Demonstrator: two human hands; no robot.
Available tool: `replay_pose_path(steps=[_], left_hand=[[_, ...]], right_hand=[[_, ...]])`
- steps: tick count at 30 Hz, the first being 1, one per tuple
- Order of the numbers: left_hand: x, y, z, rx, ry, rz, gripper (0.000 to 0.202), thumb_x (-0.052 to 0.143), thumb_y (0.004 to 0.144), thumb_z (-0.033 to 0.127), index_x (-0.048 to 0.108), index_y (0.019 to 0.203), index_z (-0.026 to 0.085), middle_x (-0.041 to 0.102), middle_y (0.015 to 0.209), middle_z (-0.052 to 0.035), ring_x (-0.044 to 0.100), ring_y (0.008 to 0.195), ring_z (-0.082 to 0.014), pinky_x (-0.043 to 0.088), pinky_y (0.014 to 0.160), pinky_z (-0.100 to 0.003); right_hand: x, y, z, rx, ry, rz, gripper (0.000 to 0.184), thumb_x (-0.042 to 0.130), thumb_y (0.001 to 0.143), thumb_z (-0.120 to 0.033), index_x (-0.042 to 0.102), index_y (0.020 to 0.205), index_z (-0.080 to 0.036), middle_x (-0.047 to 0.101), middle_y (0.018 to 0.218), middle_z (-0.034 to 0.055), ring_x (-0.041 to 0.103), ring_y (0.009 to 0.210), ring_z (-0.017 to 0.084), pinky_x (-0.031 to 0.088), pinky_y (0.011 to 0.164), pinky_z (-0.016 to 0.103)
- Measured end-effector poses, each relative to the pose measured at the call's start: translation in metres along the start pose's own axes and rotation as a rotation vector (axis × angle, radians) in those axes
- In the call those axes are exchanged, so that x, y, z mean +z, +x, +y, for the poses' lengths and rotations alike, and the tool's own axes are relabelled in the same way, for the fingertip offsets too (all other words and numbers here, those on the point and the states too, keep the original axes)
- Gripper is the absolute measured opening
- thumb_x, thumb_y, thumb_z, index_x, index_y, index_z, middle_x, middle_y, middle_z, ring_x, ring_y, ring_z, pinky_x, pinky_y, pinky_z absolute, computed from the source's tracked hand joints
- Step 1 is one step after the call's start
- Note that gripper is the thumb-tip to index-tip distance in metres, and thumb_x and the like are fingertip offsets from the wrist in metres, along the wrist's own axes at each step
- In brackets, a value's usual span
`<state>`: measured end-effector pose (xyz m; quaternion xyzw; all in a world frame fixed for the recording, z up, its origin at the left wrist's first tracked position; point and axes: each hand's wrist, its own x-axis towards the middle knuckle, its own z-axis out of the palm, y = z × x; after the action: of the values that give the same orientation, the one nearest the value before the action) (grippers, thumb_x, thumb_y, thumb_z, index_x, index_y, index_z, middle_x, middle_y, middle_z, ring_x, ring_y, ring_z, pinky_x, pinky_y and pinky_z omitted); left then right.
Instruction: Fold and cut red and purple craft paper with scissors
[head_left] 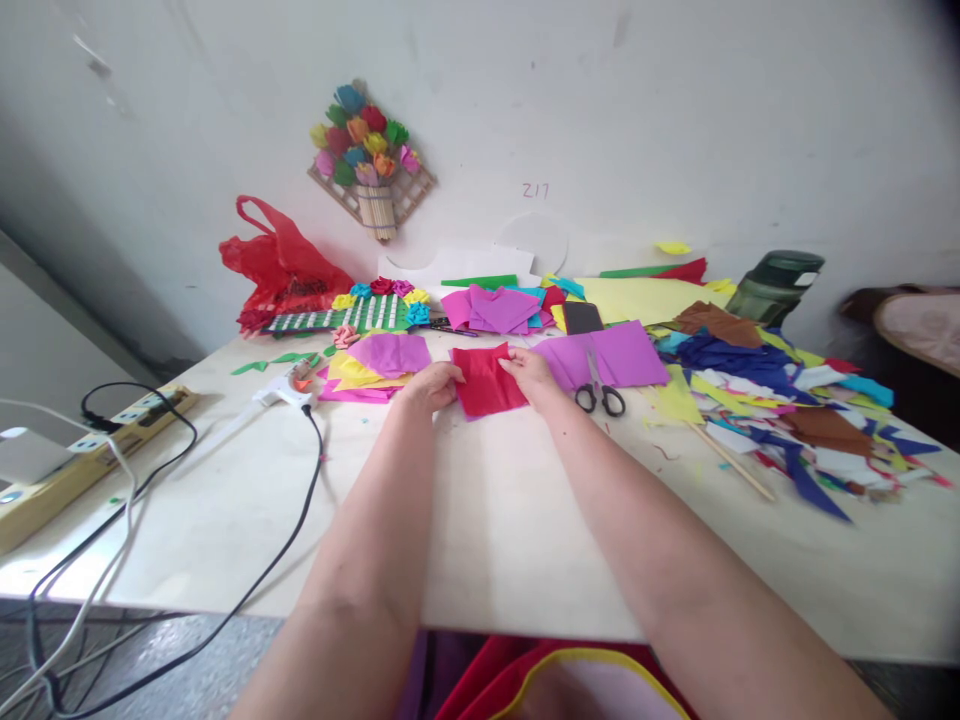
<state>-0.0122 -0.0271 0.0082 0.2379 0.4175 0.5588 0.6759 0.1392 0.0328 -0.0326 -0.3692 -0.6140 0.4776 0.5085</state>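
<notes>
A square of red crepe paper (489, 382) is held between my two hands near the middle of the table, with a purple edge showing beneath it. My left hand (437, 387) pinches its left side. At the upper right corner, the fingers of my right hand (531, 375) are closed on the same square. Black-handled scissors (600, 398) lie just right of my right hand, their blades over a purple crepe sheet (634, 356). Left of my left hand sits a stack of purple, yellow and pink paper pieces (390, 355).
A glue gun (281, 388) trails its cable across the table's left side, near a power strip (135, 415). Paper scraps (832, 430) and a wooden stick (731, 460) cover the right. Behind stand a red bag (292, 275), paper flowers (382, 287), a phone (582, 318) and a bottle (776, 288).
</notes>
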Motion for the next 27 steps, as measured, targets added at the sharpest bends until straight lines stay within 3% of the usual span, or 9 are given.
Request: replay_pose_path(steps=[6, 13, 21, 24, 27], left_hand=[[0.0007, -0.0010, 0.0005, -0.007, -0.006, 0.011, 0.054, 0.034, 0.049, -0.014, 0.060, 0.089, 0.010, 0.067, 0.073, -0.0048, 0.066, 0.077, -0.0207, 0.053, 0.070, -0.029], [-0.0001, 0.0017, 0.0009, -0.010, 0.021, 0.056, 0.050, 0.033, 0.053, -0.012, 0.059, 0.089, 0.010, 0.066, 0.068, -0.0048, 0.066, 0.076, -0.0194, 0.052, 0.069, -0.028], [-0.0015, 0.0007, 0.0001, 0.005, 0.025, 0.011, 0.049, 0.033, 0.051, -0.013, 0.059, 0.086, 0.010, 0.065, 0.067, -0.0054, 0.066, 0.078, -0.0192, 0.052, 0.071, -0.028], [-0.0050, 0.0033, -0.0002, 0.001, 0.017, -0.008, 0.050, 0.033, 0.051, -0.013, 0.059, 0.086, 0.010, 0.065, 0.068, -0.0053, 0.066, 0.078, -0.0191, 0.052, 0.071, -0.028], [-0.0083, 0.0065, -0.0007, 0.006, 0.006, -0.029, 0.051, 0.034, 0.049, -0.013, 0.060, 0.088, 0.009, 0.066, 0.072, -0.0065, 0.066, 0.079, -0.0200, 0.053, 0.072, -0.029]], right_hand=[[0.0010, -0.0009, -0.0029, 0.023, -0.006, 0.025, 0.015, 0.057, 0.067, -0.020, 0.062, 0.080, -0.016, 0.065, 0.075, 0.0020, 0.061, 0.073, 0.016, 0.047, 0.074, 0.031], [0.0012, -0.0022, -0.0059, 0.130, -0.034, 0.056, 0.038, 0.059, 0.069, -0.019, 0.061, 0.107, -0.015, 0.064, 0.085, 0.0064, 0.061, 0.066, 0.015, 0.049, 0.066, 0.032], [-0.0016, -0.0054, -0.0081, 0.037, -0.180, 0.059, 0.055, 0.057, 0.072, -0.021, 0.051, 0.126, -0.020, 0.050, 0.058, -0.0057, 0.044, 0.048, 0.009, 0.045, 0.056, 0.025], [-0.0020, -0.0034, -0.0041, 0.003, -0.236, 0.086, 0.053, 0.056, 0.072, -0.019, 0.052, 0.124, -0.020, 0.055, 0.065, -0.0033, 0.049, 0.053, 0.010, 0.048, 0.062, 0.028], [-0.0019, -0.0019, -0.0021, -0.091, -0.385, 0.180, 0.048, 0.050, 0.071, -0.012, 0.056, 0.119, -0.017, 0.062, 0.085, 0.0050, 0.058, 0.074, 0.016, 0.048, 0.077, 0.034]])
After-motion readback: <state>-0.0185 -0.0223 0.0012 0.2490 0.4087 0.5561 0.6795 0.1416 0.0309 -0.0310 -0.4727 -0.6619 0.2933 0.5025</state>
